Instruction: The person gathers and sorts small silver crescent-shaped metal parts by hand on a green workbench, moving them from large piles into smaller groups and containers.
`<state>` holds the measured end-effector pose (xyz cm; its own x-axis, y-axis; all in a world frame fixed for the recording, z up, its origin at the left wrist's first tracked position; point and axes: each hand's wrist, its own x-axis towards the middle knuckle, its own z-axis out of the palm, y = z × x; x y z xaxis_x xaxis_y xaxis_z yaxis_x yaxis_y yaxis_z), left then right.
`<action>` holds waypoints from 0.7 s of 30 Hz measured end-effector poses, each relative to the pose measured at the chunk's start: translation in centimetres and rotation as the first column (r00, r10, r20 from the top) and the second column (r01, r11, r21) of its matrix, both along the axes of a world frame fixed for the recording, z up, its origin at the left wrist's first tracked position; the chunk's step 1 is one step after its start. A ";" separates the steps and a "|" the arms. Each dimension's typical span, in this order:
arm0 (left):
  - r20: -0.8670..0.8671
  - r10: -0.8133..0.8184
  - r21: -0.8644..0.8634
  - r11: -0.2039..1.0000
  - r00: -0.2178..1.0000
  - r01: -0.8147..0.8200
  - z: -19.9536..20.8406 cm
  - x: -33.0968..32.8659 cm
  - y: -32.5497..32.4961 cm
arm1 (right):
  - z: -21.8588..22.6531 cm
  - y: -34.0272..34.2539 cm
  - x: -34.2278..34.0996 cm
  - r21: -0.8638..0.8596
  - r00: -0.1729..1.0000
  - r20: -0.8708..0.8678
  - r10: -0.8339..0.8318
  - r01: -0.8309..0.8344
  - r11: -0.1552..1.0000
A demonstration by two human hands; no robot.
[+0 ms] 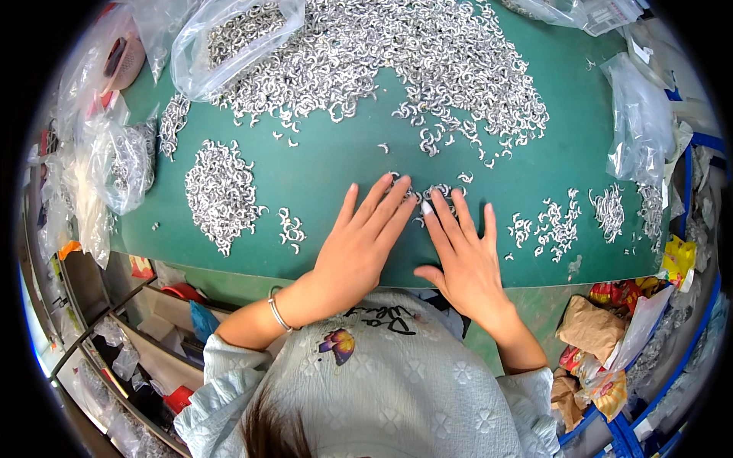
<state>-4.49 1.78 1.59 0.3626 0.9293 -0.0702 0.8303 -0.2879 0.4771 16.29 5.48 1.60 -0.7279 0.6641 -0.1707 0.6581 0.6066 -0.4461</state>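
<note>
Both hands lie over the front middle of a green table [343, 153], fingers stretched out and pointing away from me. Under and just beyond the fingertips is a small cluster of curved silver metal pieces [437, 192], partly hidden. My left hand [359, 240] is flat with its fingers slightly spread, its fingertips touching the left side of the cluster. My right hand [466, 256] has its fingers apart and its thumb out toward the left hand, fingertips at the cluster's right side. Neither hand grips anything.
A large heap of the same pieces [458, 69] covers the far side. A smaller pile [220, 195] sits left; loose groups [559, 225] lie right. An open plastic bag [229, 46] stands at the back, clear bags [637, 114] at the right edge. Shelves [153, 320] stand below left.
</note>
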 end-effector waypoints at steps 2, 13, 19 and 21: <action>-0.012 -0.017 -0.010 1.000 1.000 0.017 -0.3 0.1 -1.3 | 0.5 -0.5 0.5 -0.033 0.999 0.038 0.022 -0.020 0.999; 0.080 0.030 0.009 0.999 0.996 -0.031 -0.7 0.2 -2.3 | 0.0 -1.7 1.1 -0.036 0.995 -0.084 -0.051 0.048 0.998; 0.066 -0.006 0.089 0.996 0.998 0.000 -1.0 1.4 -1.2 | 0.0 0.9 -0.3 0.028 0.989 -0.053 -0.135 0.137 0.990; 0.025 0.063 0.079 0.995 0.998 -0.064 -1.3 1.4 -1.1 | 0.2 0.8 -0.3 0.010 0.993 -0.032 -0.111 0.111 0.994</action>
<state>-3.10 0.67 0.31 0.3033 0.9528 0.0126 0.8375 -0.2728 0.4735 15.98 6.24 1.79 -0.6543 0.7431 -0.1406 0.7074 0.5355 -0.4613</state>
